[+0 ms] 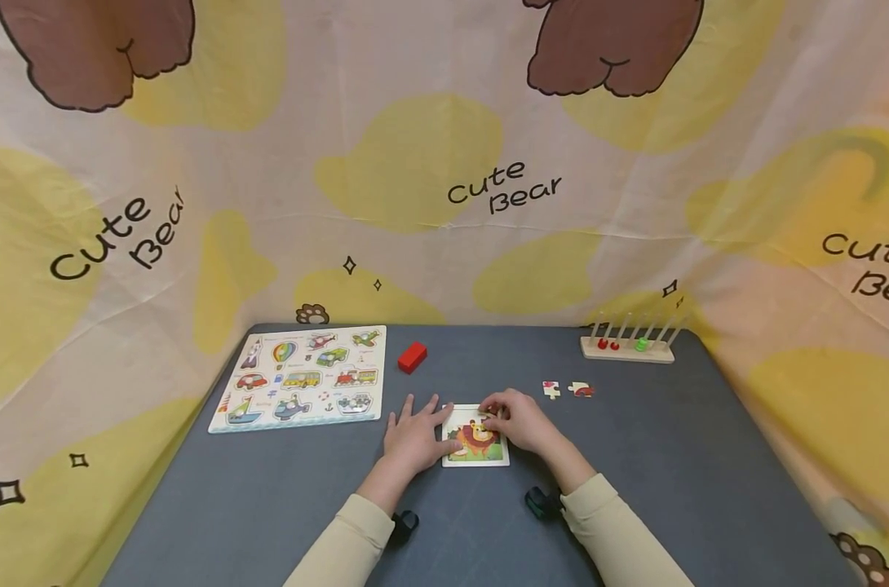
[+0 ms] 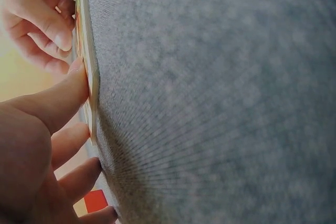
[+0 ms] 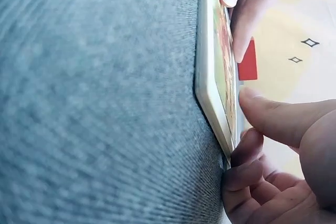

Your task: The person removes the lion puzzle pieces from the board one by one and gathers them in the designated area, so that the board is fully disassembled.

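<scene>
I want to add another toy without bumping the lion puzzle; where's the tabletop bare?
Bare: the table right of the right sleeve, in front of the bead rack; front left, between board and left sleeve; the back strip between red block and bead rack. Crowded: around the lion puzzle, where the left hand and right hand are, with two loose pieces beyond.

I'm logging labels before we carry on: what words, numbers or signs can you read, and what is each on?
"Cute Bear": left part of the patterned cloth.
"Cute Bear": middle of the cloth.
"Cute Be": right part of the cloth, cut off by the picture's edge.
Picture board: tiny print beside its pictures, too small to read.
Lion puzzle and red block: no text I can make out.
</scene>
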Tool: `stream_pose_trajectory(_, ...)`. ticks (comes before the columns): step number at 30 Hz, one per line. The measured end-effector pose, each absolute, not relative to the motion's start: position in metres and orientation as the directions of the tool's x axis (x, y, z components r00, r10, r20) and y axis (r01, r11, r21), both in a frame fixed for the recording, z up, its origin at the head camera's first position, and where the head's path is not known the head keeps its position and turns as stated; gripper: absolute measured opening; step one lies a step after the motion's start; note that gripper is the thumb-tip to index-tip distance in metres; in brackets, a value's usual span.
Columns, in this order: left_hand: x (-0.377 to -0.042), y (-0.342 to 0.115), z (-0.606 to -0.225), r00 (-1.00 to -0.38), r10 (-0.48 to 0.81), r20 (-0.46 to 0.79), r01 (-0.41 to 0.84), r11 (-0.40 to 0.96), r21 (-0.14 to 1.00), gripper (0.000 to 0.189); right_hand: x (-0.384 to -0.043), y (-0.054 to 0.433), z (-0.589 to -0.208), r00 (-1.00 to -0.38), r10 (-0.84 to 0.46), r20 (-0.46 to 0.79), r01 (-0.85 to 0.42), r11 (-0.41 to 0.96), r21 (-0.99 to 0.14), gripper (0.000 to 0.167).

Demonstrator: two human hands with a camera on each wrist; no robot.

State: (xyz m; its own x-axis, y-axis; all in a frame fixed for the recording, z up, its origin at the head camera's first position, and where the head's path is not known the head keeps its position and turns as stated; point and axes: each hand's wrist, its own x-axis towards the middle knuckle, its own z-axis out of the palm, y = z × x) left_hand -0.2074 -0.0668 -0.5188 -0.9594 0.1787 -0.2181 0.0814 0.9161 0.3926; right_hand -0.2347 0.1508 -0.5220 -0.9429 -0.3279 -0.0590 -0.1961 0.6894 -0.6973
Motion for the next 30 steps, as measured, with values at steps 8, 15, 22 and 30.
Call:
stream_pose_trajectory(8,-0.2066,-0.0668,-0.5173,-0.960,0.186,-0.210,0.091,0.915,0.393,0.074,-0.2356,0.1497,-0.5220,-0.935,-0.346,-0.074,-0.217,0.726,-0.652,0.008)
stream_pose_trajectory(15,-0.2058,-0.0668,-0.5175,-0.961,0.186,-0.203,0.090,0.909,0.406,0.073,-0.2364,0.1476,-0.5216,-0.949,-0.305,-0.081,-0.175,0.722,-0.669,0.009)
stream_pose_trajectory(22,-0.2072,-0.0668,-0.5174,-0.961,0.185,-0.207,0.090,0.914,0.396,0.074,-0.2345,0.1466,-0.5209,-0.962,-0.268,-0.059,-0.156,0.714,-0.683,0.011)
stream_pose_trajectory(30,-0.2056,-0.0671,-0.5167,-0.959,0.188,-0.210,0.091,0.912,0.401,0.074,-0.2325,0.1471,-0.5202,-0.964,-0.263,-0.048,-0.155,0.694,-0.703,0.021)
